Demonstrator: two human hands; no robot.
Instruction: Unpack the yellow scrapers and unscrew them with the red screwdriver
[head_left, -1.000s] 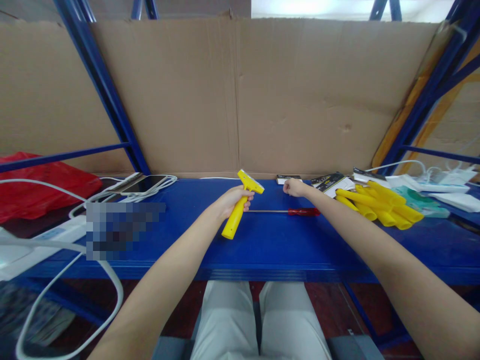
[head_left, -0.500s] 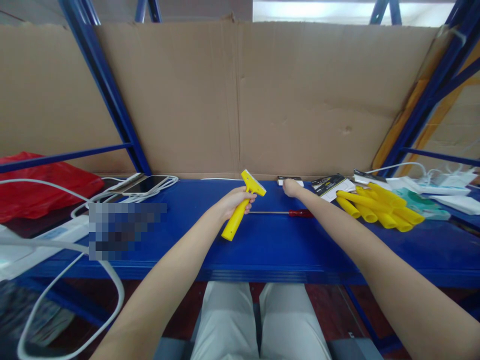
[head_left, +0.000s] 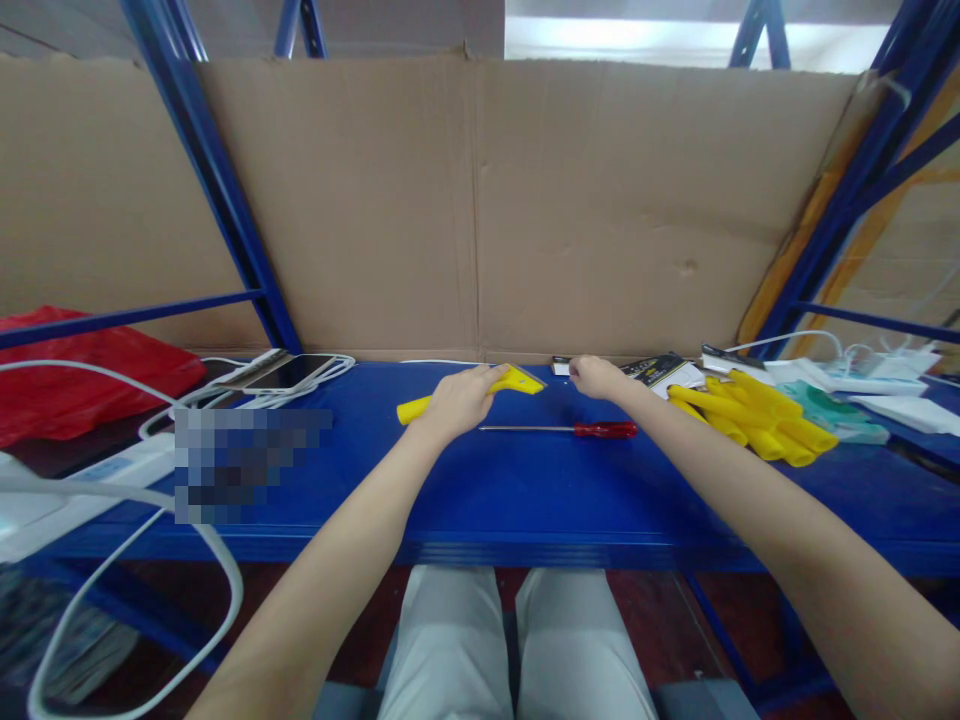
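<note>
My left hand (head_left: 466, 398) is wrapped round a yellow scraper (head_left: 519, 379). The scraper lies low over the blue shelf, its wide head with a thin blade pointing right and its handle end sticking out to the left. At the back of the shelf, my right hand (head_left: 596, 377) has its fingers curled in beside a small black-and-white box (head_left: 560, 366), partly covering it. Whatever those fingers hold, if anything, is hidden. Between and nearer than both hands, a screwdriver (head_left: 604, 429) with a red handle lies flat, its shaft pointing left.
Yellow handles (head_left: 757, 415) lie heaped on the right, by black-and-white printed cards (head_left: 669, 372) and a green packet (head_left: 844, 412). Leftward are a phone (head_left: 289, 372), white cables (head_left: 330, 370) and a red bag (head_left: 90, 375). A cardboard sheet (head_left: 360, 210) stands behind the blue shelf (head_left: 525, 500).
My left hand has turned over, swinging the scraper from steeply slanted to nearly level, head to the right. My right hand has shifted slightly right, and the screwdriver's handle now shows fully.
</note>
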